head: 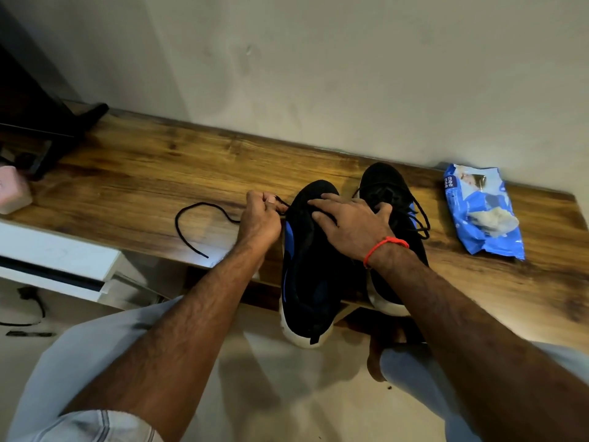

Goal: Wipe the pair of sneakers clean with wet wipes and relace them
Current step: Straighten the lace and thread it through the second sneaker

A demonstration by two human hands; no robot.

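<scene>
The left hand pinched the loose black lace in curled fingers. The right hand lay spread, fingers extended, on the near sneaker, whose heel overhung the tabletop edge.

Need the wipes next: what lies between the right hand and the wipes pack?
In the head view, only the laced sneaker and bare bench separate the right hand from the wipes pack.

Pink block and dark stand on wooden bench; white wall behind.
</scene>
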